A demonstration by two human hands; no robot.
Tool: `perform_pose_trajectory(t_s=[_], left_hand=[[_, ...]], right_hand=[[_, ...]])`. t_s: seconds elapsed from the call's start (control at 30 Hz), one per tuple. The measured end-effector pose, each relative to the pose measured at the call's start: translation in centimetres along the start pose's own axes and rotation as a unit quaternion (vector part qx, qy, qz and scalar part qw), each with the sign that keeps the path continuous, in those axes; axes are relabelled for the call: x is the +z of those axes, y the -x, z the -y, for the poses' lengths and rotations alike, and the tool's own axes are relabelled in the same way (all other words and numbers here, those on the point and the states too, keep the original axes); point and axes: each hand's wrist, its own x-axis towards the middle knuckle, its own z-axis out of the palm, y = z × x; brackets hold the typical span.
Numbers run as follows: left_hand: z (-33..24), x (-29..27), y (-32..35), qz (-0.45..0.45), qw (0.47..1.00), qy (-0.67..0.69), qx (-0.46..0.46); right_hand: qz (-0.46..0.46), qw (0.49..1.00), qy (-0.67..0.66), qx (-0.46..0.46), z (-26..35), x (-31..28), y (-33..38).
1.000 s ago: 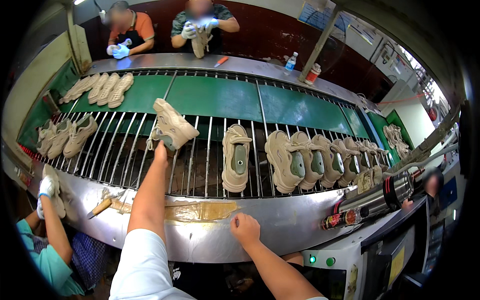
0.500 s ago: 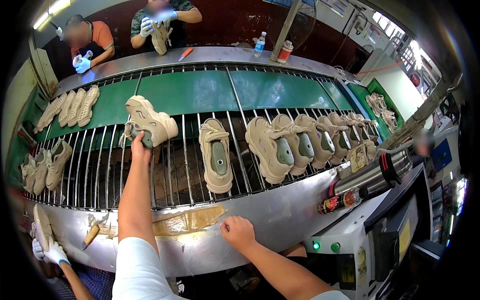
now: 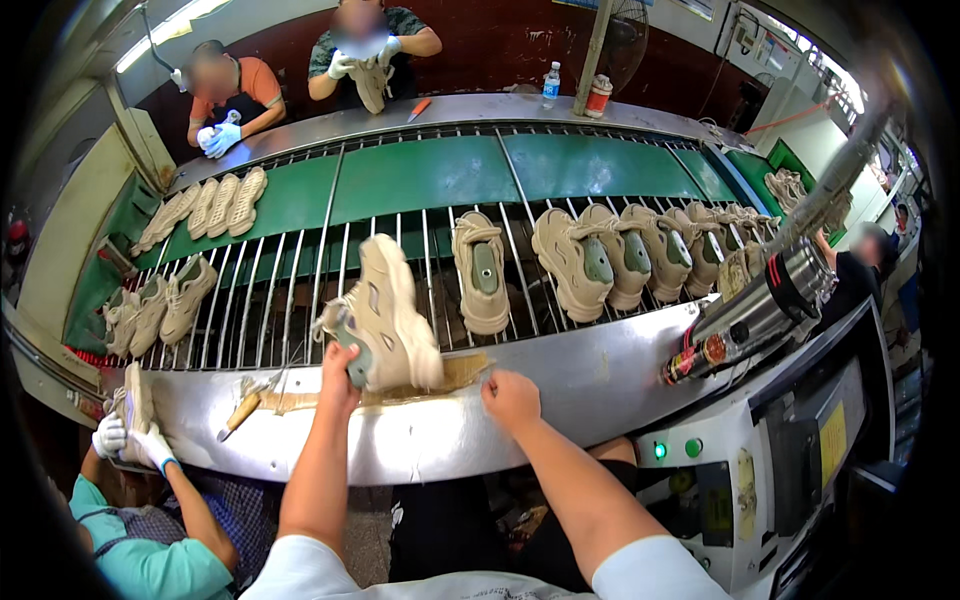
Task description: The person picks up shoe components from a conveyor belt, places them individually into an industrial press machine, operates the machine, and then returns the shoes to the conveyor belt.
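My left hand grips a beige sneaker by the green shoe last in its opening. The sneaker is tilted, toe up, above the front edge of the roller rack. My right hand is closed in a fist over the metal ledge, beside the end of a brown tape strip. Whatever its fingers may hold is hidden. Beyond the hands, a single sneaker with a last stands on the rack bars, apart from the held one.
A row of sneakers lines the rack at right. More sneakers and pale soles lie at left. A steel flask, a bottle and a yellow-handled tool rest on the ledge. Gloved co-workers handle shoes nearby.
My left hand has drawn the sneaker back from over the rack toward the ledge and turned it toe up. My right hand stays closed near the tape. The whole view has shifted.
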Motion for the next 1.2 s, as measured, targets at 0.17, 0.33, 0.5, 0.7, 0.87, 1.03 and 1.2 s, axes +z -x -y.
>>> perform_pose_trajectory(t_s=[0.17,0.33,0.5,0.7,0.87,1.03,1.2], left_hand=[[0.5,3.8,14.8,0.088,0.993,-0.03,-0.066],[2.1,8.6,23.5,0.206,0.964,-0.058,-0.158],[7.2,15.2,29.1,0.429,0.868,-0.114,-0.221],[14.7,20.9,29.6,0.485,0.825,-0.226,-0.182],[21.9,19.2,22.8,0.334,0.891,-0.276,-0.134],[24.0,16.7,16.2,0.221,0.935,-0.267,-0.073],[23.9,15.7,16.6,0.2,0.952,-0.217,-0.077]], right_hand=[[0.175,0.608,-0.725,0.272,2.5,-3.1,3.5],[0.167,0.517,-0.8,0.255,3.1,-10.6,15.0],[0.094,0.413,-0.877,0.227,0.1,-22.1,26.2],[-0.178,0.456,-0.849,0.2,-1.7,-33.1,40.1],[-0.489,0.579,-0.613,0.225,-2.8,-42.1,51.7],[-0.646,0.678,-0.213,0.278,-11.0,-54.7,60.0],[-0.562,0.664,0.071,0.488,-19.4,-66.1,63.9]])
